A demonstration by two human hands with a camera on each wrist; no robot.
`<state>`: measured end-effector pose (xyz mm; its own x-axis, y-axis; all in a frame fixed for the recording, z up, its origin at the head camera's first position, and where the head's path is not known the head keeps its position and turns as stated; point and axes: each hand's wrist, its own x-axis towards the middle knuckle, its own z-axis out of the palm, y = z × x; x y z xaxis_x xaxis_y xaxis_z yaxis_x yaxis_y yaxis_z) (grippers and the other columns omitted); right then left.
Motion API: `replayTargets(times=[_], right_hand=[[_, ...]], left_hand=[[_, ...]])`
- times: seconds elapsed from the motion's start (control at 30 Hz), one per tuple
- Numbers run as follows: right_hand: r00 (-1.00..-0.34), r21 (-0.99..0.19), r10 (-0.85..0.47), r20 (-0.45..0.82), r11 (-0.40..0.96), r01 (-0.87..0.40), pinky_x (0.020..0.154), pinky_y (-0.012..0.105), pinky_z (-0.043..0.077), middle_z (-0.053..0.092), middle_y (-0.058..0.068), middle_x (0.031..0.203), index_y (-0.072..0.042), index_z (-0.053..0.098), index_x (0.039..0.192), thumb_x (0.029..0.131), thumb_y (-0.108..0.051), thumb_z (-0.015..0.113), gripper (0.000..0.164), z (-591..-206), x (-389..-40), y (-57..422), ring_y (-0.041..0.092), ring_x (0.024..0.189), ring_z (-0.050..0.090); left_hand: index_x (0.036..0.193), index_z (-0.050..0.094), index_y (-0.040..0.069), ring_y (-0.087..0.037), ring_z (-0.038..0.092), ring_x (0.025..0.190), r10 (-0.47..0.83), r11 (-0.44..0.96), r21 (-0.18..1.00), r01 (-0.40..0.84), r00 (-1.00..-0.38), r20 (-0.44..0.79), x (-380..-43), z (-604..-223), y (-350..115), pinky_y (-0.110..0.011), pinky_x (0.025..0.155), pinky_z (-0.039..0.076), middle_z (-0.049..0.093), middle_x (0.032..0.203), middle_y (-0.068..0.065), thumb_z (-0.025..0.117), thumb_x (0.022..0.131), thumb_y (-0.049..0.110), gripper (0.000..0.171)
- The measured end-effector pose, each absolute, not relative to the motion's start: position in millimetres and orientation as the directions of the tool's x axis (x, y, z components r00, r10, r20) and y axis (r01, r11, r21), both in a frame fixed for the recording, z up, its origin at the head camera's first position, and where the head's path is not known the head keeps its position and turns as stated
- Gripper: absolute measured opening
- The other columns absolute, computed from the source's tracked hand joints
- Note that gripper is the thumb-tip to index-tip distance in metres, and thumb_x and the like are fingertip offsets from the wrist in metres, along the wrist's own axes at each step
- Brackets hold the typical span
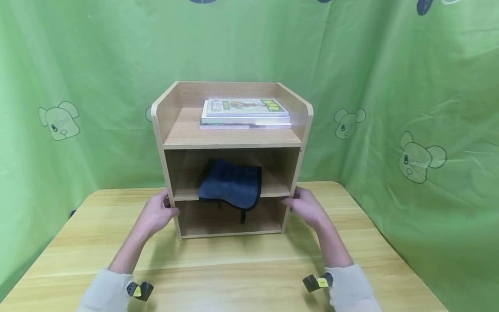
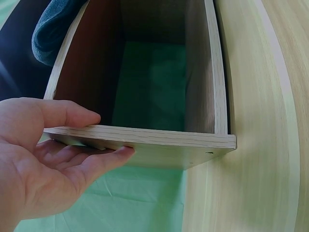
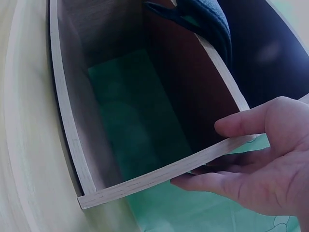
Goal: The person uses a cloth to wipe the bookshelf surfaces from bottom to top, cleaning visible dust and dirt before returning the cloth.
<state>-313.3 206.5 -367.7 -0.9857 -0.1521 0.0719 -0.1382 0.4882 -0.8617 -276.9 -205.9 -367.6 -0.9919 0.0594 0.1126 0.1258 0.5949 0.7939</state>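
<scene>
A small wooden shelf [image 1: 232,146] with an upper tray and two compartments stands on the table, facing me. My left hand [image 1: 159,212] grips its left side panel low down, thumb at the front edge and fingers along the outer face, as the left wrist view also shows. On the opposite panel my right hand [image 1: 308,208] holds in the same way, its thumb [image 3: 241,123] on the front edge. A dark blue cloth [image 1: 231,184] with black trim lies in the middle compartment and droops over the board's edge. Several books [image 1: 245,117] are stacked on top.
The light wooden table [image 1: 234,277] extends in front of the shelf and to both sides. Green curtains [image 1: 117,52] with bear drawings hang behind and at the sides. Each sleeve cuff carries a small black device [image 1: 145,291].
</scene>
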Motion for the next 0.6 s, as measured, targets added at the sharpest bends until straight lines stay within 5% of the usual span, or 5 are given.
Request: replayTargets(times=[0.37, 0.6], right_hand=[[-0.982, -0.893, -0.178, 0.060, 0.430, -0.132, 0.109, 0.056, 0.045, 0.051, 0.034, 0.143, 0.012, 0.040, 0.146, 0.096, -0.009, 0.059, 0.058, -365.1, -312.0, 205.2, 0.045, 0.131, 0.053], [-0.983, -0.896, -0.178, 0.047, 0.427, -0.120, 0.110, 0.056, 0.044, 0.049, 0.034, 0.145, 0.012, 0.037, 0.149, 0.096, -0.010, 0.059, 0.061, -364.1, -308.9, 204.6, 0.046, 0.133, 0.051]], left_hand=[[0.141, 0.052, 0.004, -0.038, 0.064, 0.115, 0.073, 0.613, 0.778, 0.137, -0.991, 0.117, -277.3, -366.6, -207.9, -0.041, 0.084, 0.055, 0.064, 0.131, -0.027, 0.066, 0.086, 0.006, 0.057], [0.133, 0.055, -0.005, -0.040, 0.065, 0.113, 0.132, 0.699, 0.690, 0.189, -0.982, 0.135, -280.6, -358.6, -208.0, -0.047, 0.088, 0.055, 0.067, 0.123, -0.028, 0.066, 0.084, 0.006, 0.051]])
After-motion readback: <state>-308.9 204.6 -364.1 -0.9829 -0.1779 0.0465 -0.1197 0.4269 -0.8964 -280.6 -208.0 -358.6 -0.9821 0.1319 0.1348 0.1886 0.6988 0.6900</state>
